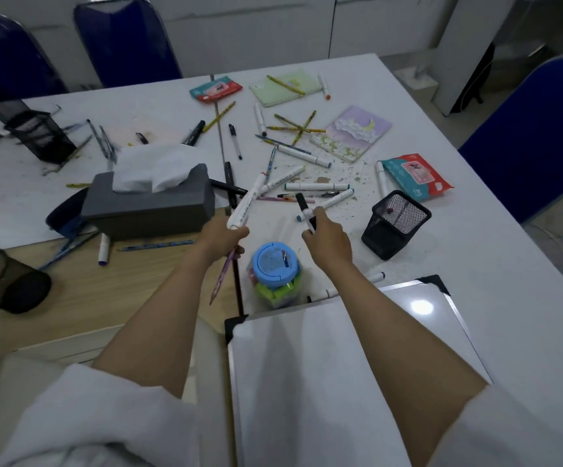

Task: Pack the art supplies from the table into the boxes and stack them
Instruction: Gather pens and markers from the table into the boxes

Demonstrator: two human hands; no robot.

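The white table (408, 298) is strewn with art supplies, so much could be left behind or swept off its edge if the gathering is hurried. The whiteboard (340, 365) lies near the front edge under the right forearm and could be nudged off by it. The tissue box (148, 203) hides part of the surface, so pens beside it may be missed. The nearest mesh holder (396, 224) is tipped on its side; anything dropped in could roll out. The blue-lidded jar (275, 267) stands between the wrists and could be knocked over. A white marker (244, 202) and a pink pencil (221, 278) are gripped together by the left hand (221, 235); the pencil may slip. A black-capped marker (305, 208) is pinched by the right hand (329, 235).
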